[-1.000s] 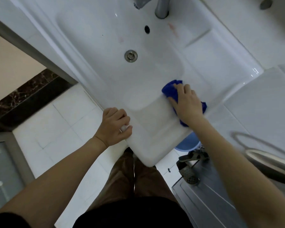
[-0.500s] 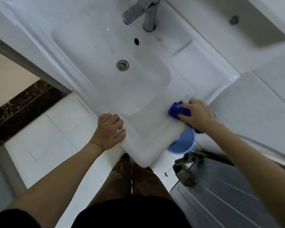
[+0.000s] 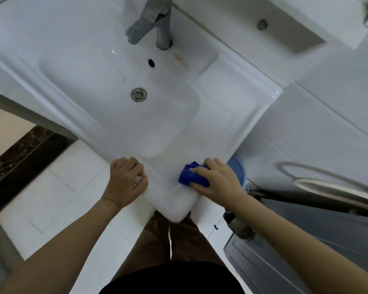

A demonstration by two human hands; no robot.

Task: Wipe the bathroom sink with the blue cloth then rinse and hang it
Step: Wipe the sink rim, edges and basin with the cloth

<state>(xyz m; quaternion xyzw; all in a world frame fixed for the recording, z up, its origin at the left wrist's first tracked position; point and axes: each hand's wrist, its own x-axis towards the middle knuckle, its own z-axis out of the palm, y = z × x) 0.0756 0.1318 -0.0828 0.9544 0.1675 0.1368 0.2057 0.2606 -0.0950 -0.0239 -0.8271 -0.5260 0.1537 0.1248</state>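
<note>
A white ceramic sink (image 3: pixel 232 115) fills the upper half of the head view, with a chrome tap (image 3: pixel 151 24) at the back and a round drain (image 3: pixel 138 94) in the basin. My right hand (image 3: pixel 218 180) presses a bunched blue cloth (image 3: pixel 189 176) flat on the sink's near front rim, close to the corner. My left hand (image 3: pixel 126 182) grips the front edge of the sink just left of that, its fingers curled over the rim. Most of the cloth is hidden under my right palm.
Reddish stains (image 3: pixel 180 59) mark the basin wall near the overflow hole (image 3: pixel 151 63). A blue bucket (image 3: pixel 237 169) sits on the floor under the sink's right side. A grey door (image 3: pixel 306 240) and a metal ring rail (image 3: pixel 327 183) stand at the right. White floor tiles (image 3: pixel 57 198) lie to the left.
My right hand has slid the blue cloth from the right side ledge along the rim to the front corner. My left hand has kept its grip on the front edge.
</note>
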